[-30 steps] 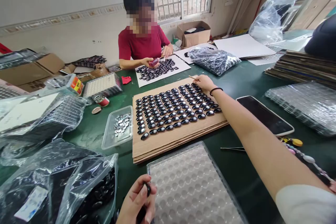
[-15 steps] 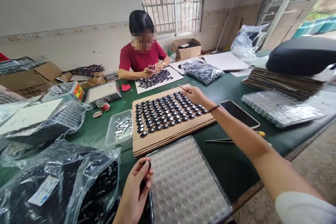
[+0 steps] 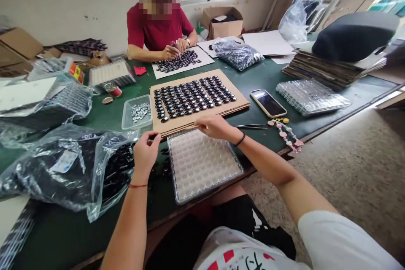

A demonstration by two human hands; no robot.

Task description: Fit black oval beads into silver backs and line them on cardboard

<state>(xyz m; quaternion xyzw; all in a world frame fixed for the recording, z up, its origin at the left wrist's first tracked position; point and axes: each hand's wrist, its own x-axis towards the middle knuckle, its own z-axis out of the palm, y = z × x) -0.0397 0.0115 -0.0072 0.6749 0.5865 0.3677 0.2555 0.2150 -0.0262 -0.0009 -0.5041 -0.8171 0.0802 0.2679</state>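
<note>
My left hand (image 3: 146,152) is closed in a pinch on a small black oval piece (image 3: 152,138), just off the near left corner of the cardboard stack (image 3: 232,107). Rows of glossy black oval pieces with pale centres (image 3: 193,96) cover the top sheet. My right hand (image 3: 210,128) is closed round a thin stick (image 3: 189,128), which points left over the stack's near edge. Beneath that hand lies a clear tray with round dimples (image 3: 202,166). Left of the stack, a plastic box (image 3: 124,125) holds small silvery-white pieces.
An open plastic bag of black pieces (image 3: 76,177) lies on the left. Tweezers (image 3: 251,126), a phone (image 3: 268,103) and a beaded strap (image 3: 286,135) lie on the right. Across the table, a person in red (image 3: 155,29) works over black pieces on a white board (image 3: 160,72).
My right hand has come back from the far part of the rows to the near edge, with the stick. My left hand has risen to the stack's corner. The view has tilted down.
</note>
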